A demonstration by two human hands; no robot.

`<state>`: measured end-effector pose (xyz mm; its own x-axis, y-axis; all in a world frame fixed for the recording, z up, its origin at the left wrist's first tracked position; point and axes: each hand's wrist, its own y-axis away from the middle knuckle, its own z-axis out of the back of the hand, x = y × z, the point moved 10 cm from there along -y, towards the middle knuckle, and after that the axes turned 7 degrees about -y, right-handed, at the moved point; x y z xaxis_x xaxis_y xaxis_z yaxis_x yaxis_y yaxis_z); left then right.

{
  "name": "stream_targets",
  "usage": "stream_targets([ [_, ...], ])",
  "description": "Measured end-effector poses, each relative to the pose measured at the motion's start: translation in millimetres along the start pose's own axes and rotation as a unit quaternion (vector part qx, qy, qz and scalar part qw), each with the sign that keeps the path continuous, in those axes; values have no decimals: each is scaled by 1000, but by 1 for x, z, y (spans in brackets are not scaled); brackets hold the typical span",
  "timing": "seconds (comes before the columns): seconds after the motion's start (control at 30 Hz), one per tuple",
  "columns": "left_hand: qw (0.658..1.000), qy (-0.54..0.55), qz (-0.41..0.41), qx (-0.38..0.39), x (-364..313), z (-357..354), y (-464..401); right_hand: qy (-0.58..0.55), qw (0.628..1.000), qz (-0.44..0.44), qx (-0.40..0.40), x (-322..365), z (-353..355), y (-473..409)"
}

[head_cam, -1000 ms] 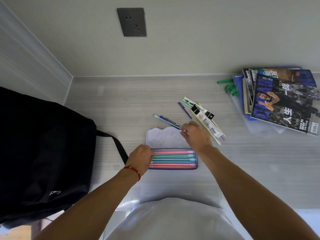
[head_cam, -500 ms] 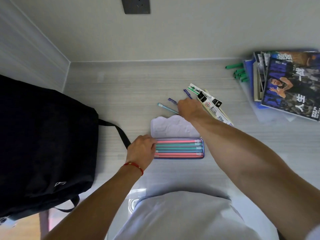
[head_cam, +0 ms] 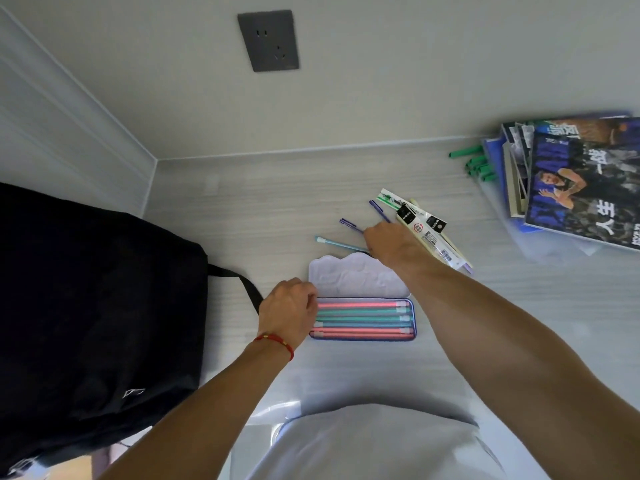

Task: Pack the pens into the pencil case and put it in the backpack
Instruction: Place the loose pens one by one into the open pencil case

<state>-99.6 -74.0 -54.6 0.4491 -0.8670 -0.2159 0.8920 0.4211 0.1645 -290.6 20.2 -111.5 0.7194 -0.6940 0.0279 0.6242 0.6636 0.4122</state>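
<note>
An open pencil case (head_cam: pixel 414 318) lies on the desk, its tray filled with several pink and teal pens (head_cam: pixel 360 317) and its white lid (head_cam: pixel 346 275) folded back. My left hand (head_cam: pixel 289 308) grips the tray's left end. My right hand (head_cam: pixel 388 242) reaches past the lid, fingers curled down onto the near ends of the loose pens: a light blue pen (head_cam: pixel 334 243) and two purple pens (head_cam: pixel 349 224). Packaged pens (head_cam: pixel 420 230) lie just right of that hand. The black backpack (head_cam: pixel 93 306) stands at the left, with a strap (head_cam: pixel 242 282) trailing toward the case.
A stack of magazines (head_cam: pixel 581 181) and green markers (head_cam: pixel 476 164) sit at the far right of the desk. A wall with a grey socket (head_cam: pixel 268 39) rises behind. My torso in a white shirt is at the desk's near edge.
My right hand has moved from the lid's edge out onto the loose pens beyond it. My left hand has stayed on the case's left end. The view shifted slightly.
</note>
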Motion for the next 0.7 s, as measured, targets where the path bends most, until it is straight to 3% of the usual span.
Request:
stream_targets([
  [0.1, 1000, 5, 19, -9, 7, 3, 1, 47, 998, 51, 4, 12, -1, 3],
  [0.17, 998, 22, 48, -18, 15, 5, 2, 58, 995, 62, -45, 15, 14, 8],
  [0.27, 986, 111, 119, -21, 35, 2, 6, 56, 982, 113, -143, 18, 42, 30],
  [0.33, 960, 205, 191, -7, 54, -9, 12, 49, 967, 180, -174, 20, 43, 56],
  [0.43, 935, 261, 240, 4, 64, -22, 19, 43, 963, 213, -161, 14, 17, 97],
  [0.7, 947, 250, 203, 17, 46, -34, 18, -15, 977, 193, -94, 17, -29, 134],
])
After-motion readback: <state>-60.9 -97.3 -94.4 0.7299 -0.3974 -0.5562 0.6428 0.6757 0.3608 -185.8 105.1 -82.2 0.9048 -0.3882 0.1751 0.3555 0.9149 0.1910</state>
